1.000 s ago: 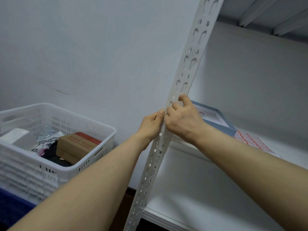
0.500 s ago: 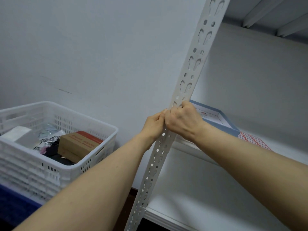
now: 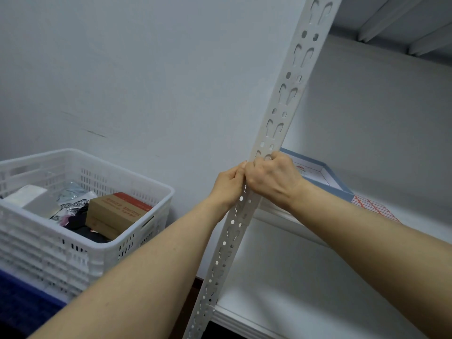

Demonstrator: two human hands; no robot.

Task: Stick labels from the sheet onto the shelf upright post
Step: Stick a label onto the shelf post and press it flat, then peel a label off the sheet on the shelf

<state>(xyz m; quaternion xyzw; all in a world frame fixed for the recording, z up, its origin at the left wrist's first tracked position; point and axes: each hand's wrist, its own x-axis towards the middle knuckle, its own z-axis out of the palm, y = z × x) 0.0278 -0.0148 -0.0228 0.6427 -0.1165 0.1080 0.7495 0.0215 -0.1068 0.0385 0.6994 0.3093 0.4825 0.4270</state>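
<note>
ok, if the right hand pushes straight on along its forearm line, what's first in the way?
The post: the right hand is touching its front face. Just past it are the fingertips of the left hand, then probably the wall; depth is unclear.

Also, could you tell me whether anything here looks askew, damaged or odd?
Little stands out: a dark scuff mark streaks the pale wall above the white slotted plastic crate. The white perforated metal post, gripped by left hand and right hand, probably leans only through camera tilt.
</note>
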